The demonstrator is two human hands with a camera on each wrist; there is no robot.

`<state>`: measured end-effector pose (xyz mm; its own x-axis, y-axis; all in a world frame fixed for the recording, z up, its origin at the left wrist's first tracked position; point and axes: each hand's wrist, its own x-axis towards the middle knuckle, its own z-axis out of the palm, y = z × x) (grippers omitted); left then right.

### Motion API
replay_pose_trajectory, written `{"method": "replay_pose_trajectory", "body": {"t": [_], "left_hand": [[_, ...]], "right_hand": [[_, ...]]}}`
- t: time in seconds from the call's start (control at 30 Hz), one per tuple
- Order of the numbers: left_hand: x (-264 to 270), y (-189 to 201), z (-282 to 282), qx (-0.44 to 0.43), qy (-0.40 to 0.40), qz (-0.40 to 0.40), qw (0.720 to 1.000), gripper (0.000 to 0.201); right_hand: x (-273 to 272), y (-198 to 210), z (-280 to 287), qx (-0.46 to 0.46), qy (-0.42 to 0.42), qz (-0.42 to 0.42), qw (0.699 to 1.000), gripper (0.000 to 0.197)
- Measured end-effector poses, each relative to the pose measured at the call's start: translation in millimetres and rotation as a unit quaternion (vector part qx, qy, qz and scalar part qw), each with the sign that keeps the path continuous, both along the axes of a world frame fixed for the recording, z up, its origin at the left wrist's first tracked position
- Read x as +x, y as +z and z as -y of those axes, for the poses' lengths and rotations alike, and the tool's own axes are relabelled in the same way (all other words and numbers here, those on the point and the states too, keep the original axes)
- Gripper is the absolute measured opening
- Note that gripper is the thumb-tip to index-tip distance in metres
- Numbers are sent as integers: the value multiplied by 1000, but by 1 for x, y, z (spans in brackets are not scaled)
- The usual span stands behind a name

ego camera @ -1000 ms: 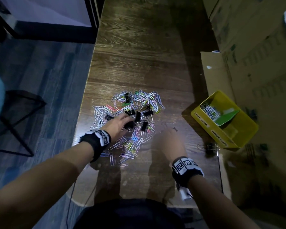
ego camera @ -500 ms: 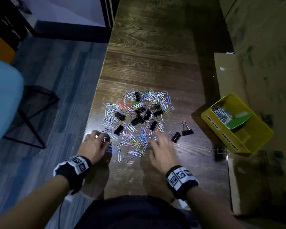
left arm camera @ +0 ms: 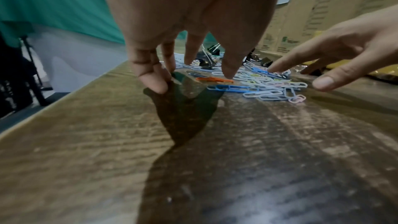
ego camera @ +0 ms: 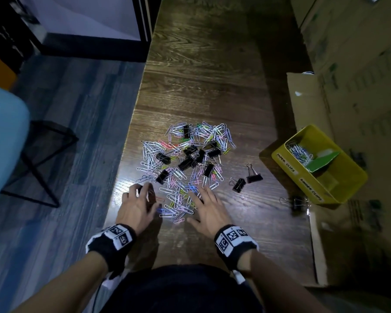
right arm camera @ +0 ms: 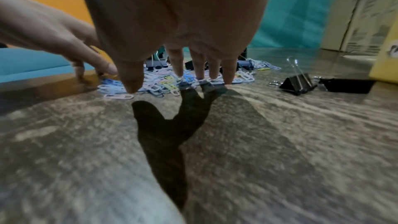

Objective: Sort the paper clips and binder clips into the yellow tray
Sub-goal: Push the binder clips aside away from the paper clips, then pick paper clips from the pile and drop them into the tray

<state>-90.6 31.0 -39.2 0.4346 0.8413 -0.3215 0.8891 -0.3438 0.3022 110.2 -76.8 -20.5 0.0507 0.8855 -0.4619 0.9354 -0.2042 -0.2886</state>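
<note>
While over paper clips (ego camera: pixel 185 177), both hands

cardboard boxes (ego camera: pixel 359 64): print blurred | binder clip (ego camera: pixel 299 202) by yellow tray (ego camera: pixel 321 190): blurred, shadowed

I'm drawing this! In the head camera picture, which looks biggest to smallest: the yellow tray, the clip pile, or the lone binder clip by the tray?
1. clip pile
2. yellow tray, a bit smaller
3. lone binder clip, by far the smallest

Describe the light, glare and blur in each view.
Head view: dim, white glare on the table near both hands, cardboard blurred at right. Left wrist view: left hand casts a hard shadow. Right wrist view: foreground table smeared, binder clip fairly sharp.
</note>
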Motion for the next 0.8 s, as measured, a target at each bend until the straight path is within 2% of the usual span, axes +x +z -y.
{"method": "replay_pose_trajectory", "body": {"t": [0.1, 0.2, 0.27, 0.33, 0.43, 0.5, 0.57, 0.73, 0.8], "left_hand": [[15, 1, 8, -12, -43, 1, 999, 61], [32, 4, 25, -44, -85, 46, 994, 56], [36, 6, 30, -63, -121, 70, 988, 60], [32, 10, 28, -71, -121, 82, 987, 71], [22, 12, 24, -79, -99, 16, 992, 92], [24, 11, 24, -72, -116, -34, 990, 95], [33, 7, 25, -60, -139, -31, 988, 88], [60, 6, 24, -53, -189, -13, 980, 55], [63, 3, 19, -57, -193, 4, 980, 48]], "right_hand": [[-7, -4, 5, -5, 37, -2, 999, 68], [-11, -5, 10, 11, 15, -15, 1000, 69], [-11, -4, 10, 13, -12, -11, 1000, 76], [-10, -3, 7, 12, -30, 1, 999, 89], [-10, -2, 1, 15, -46, 6, 999, 100], [-12, -3, -3, 13, -51, -4, 999, 100], [-13, -3, -6, 17, -45, -14, 999, 94], [-15, -6, -7, 23, -58, -63, 996, 66], [-11, -7, -8, 31, -52, -64, 996, 54]]}}
